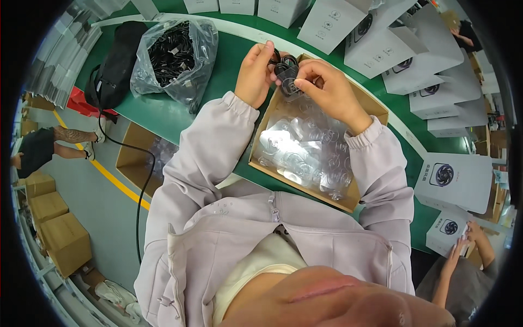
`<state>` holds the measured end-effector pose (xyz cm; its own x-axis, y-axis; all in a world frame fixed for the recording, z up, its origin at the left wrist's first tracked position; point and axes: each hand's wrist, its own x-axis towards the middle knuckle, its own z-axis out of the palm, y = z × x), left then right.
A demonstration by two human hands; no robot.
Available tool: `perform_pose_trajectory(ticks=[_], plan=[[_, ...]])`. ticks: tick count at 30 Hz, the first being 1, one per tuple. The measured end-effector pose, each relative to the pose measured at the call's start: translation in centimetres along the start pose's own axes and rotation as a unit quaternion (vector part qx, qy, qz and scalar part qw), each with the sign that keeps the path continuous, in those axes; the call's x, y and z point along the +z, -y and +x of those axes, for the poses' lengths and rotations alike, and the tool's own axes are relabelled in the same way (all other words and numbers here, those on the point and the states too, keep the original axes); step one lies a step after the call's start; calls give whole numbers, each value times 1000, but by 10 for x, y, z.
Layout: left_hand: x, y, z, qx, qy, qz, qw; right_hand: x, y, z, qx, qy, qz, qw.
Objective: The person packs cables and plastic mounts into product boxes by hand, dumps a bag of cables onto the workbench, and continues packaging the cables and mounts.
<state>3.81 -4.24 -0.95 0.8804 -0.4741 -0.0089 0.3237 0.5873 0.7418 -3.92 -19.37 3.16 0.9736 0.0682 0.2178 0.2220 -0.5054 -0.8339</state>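
Above the far end of a shallow cardboard box (354,203), my two hands are close together. Closed fingers of my left hand (256,76) hold a coiled black cable (285,66). My right hand (329,90) pinches a clear plastic piece (294,92), which lies against the coil. Exactly how the two overlap between the fingertips is partly hidden. Inside the box lie many similar clear plastic pieces (305,147), some with round bumps. Left of my left hand stands an open clear bag (204,60) full of black coiled cables (174,52).
White boxes (332,22) with a fan picture line the far and right sides of the green table (131,111). A black bag (117,68) with a cord lies at the left. Another cardboard box (131,152) sits below the table edge. Another person's hands (460,245) handle a white box at right.
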Motion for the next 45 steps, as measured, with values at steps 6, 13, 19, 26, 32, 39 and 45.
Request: perform_pose_trajectory(ticks=[6, 13, 19, 26, 32, 39, 45], plan=[[-9, 3, 2, 1, 51, 72, 996, 3, -11, 1, 84, 14, 107, 991], [-15, -8, 2, -25, 159, 139, 977, 5, -8, 6, 141, -78, 342, 926], [-19, -10, 7, -9, 184, 124, 975, -6, -25, 17, 141, -143, 365, 909], [-40, 5, 21, -63, 49, -207, 975, -1, 6, 33, 112, -122, 286, 944], [-62, 1, 37, 21, -60, -225, 972, -57, 67, 137, -257, -332, -331, 845], [-69, 2, 50, 7, -87, -213, 973, -74, 32, 212, -140, -238, -473, 836], [-75, 2, 61, 17, -96, -215, 972, -36, 27, 173, -185, -156, -397, 885]])
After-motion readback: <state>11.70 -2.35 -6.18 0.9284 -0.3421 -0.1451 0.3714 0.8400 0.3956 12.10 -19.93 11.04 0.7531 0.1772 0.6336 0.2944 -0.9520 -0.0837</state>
